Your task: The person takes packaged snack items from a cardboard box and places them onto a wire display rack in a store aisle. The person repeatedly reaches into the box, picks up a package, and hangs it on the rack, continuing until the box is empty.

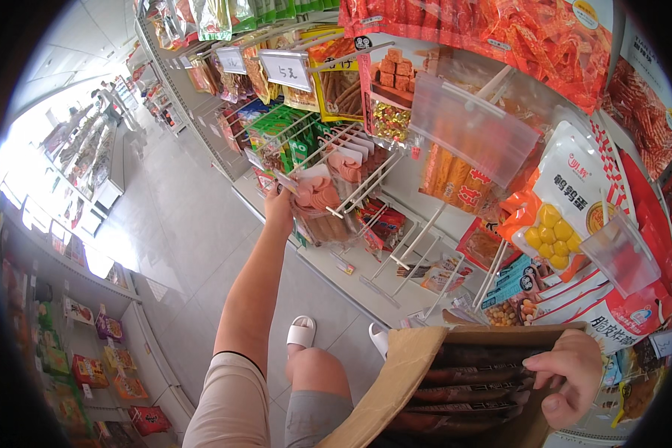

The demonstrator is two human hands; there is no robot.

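Note:
My left hand reaches out to a hanging snack bag with a picture of sliced meat; the fingers are at the bag's upper left edge, and whether they pinch it I cannot tell. At the lower right, my right hand rests over the edge of an open cardboard box, its fingers bent inward. Dark plastic packets stand in a row inside the box. Metal display hooks stick out beside the sliced-meat bag.
A shelf rack with hanging snack bags, clear plastic tag holders and a handwritten price card fills the right. Another snack shelf is at the lower left. A tiled aisle runs between, with people far off.

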